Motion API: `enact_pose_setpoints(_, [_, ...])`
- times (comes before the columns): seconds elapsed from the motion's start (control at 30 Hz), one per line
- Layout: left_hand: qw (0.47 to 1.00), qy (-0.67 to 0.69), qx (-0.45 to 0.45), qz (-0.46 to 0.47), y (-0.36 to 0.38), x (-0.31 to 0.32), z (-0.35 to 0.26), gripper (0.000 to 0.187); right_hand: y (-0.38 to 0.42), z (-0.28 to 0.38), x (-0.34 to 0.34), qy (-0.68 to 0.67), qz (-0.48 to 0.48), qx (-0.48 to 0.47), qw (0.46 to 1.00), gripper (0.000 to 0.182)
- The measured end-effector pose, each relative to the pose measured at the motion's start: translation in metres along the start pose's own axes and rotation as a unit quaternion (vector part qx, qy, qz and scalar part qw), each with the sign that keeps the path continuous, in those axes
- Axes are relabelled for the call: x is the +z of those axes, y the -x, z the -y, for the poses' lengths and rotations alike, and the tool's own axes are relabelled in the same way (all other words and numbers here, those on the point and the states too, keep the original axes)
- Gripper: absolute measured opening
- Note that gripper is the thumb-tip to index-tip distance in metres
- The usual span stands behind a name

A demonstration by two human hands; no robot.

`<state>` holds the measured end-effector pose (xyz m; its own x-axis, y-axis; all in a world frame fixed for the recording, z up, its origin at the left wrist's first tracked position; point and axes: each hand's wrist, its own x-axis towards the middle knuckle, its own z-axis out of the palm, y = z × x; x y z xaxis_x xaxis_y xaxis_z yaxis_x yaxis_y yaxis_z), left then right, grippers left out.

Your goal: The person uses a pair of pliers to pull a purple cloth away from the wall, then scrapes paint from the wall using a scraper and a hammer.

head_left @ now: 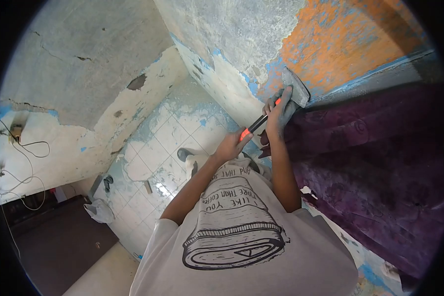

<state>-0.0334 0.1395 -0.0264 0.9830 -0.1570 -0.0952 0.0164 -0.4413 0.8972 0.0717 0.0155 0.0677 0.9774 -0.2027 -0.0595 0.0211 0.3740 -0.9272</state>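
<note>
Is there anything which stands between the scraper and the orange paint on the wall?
Nothing visible stands between the scraper and the orange paint. The purple cloth is close beside the scraper's blade, but not in between.

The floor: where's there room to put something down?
The tiles between the left wall and the foot look free, just blotchy. So does a patch between the white bag and the shirt. The left edge is crowded: bag and dark thing sit close together.
</note>
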Motion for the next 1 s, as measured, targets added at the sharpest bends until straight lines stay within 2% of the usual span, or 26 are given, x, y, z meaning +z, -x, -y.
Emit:
enact_pose_setpoints(0.1, [0.998, 0.053, -0.022, 0.022, -0.004, 0.006, -0.001, 0.045, 0.000, -0.012, -0.001, 0.020, -0.024, -0.027, 0.999, 0.042])
enact_pose_setpoints(0.23, [0.996, 0.057, -0.054, 0.048, -0.002, 0.002, -0.007, 0.046, -0.002, -0.010, 0.002, 0.052, -0.023, -0.085, 0.995, 0.044])
enact_pose_setpoints(0.33, [0.990, 0.114, -0.066, 0.052, -0.002, 0.002, -0.025, 0.047, -0.004, 0.017, 0.012, 0.063, -0.028, -0.083, 0.994, 0.046])
enact_pose_setpoints(0.43, [0.993, 0.119, -0.014, 0.022, -0.002, 0.001, -0.028, 0.047, -0.006, 0.011, 0.008, 0.038, -0.027, -0.054, 0.997, 0.047])
enact_pose_setpoints(0.5, [0.995, 0.083, -0.049, 0.038, -0.001, -0.001, -0.017, 0.047, -0.004, -0.007, 0.007, 0.036, -0.040, -0.058, 0.997, 0.047])
enact_pose_setpoints(0.57, [0.994, 0.094, -0.045, 0.033, 0.005, 0.005, -0.014, 0.048, -0.006, -0.017, 0.003, 0.029, -0.052, -0.059, 0.996, 0.047])
enact_pose_setpoints(0.67, [0.993, 0.094, -0.056, 0.031, 0.003, 0.000, -0.028, 0.048, -0.009, 0.004, 0.005, 0.009, -0.021, -0.055, 0.998, 0.046])
enact_pose_setpoints(0.77, [0.993, 0.090, -0.066, 0.040, 0.006, -0.006, -0.042, 0.047, -0.006, 0.017, 0.014, -0.010, -0.034, -0.028, 0.999, 0.045])
enact_pose_setpoints(0.87, [0.997, 0.060, -0.038, 0.026, 0.006, 0.002, -0.021, 0.047, -0.007, -0.018, -0.003, -0.015, -0.014, -0.040, 0.999, 0.045])
enact_pose_setpoints(0.93, [0.997, 0.040, -0.064, 0.010, 0.013, 0.005, -0.021, 0.045, 0.000, -0.016, -0.002, -0.026, -0.003, -0.025, 0.999, 0.045])
enact_pose_setpoints(1.0, [0.997, 0.047, -0.054, -0.009, 0.009, 0.002, -0.031, 0.044, -0.009, -0.004, 0.004, -0.032, 0.006, -0.019, 0.999, 0.046])
